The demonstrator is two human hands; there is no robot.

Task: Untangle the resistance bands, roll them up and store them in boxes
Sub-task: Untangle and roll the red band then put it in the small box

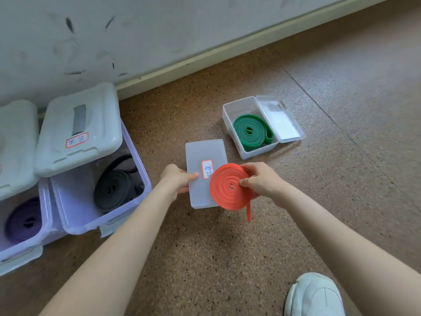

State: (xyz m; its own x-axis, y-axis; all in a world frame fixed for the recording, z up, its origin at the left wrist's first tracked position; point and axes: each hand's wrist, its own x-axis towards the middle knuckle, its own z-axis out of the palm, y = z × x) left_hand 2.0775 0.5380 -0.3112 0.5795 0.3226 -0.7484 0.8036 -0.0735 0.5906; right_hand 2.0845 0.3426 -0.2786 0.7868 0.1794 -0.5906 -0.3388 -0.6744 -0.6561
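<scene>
Purple-band bin [13, 245] cropped at left edge

The closed box [202, 174] lies on the floor [227, 247] at the centre. The left hand [176, 180] holds its nine o'clock edge; the right hand [262, 181] holds a rolled band [224, 190] over its four o'clock corner, one loose end hanging toward six. At two o'clock from that box stands an open box [230, 115] with a second rolled band [250, 131] in it, its lid [281, 119] folded out at three. At nine o'clock two large bins [75, 201] sit side by side against the wall [114, 30], each holding a coiled band under a half-covering lid. A shoe [315, 295] rests at five o'clock.
</scene>
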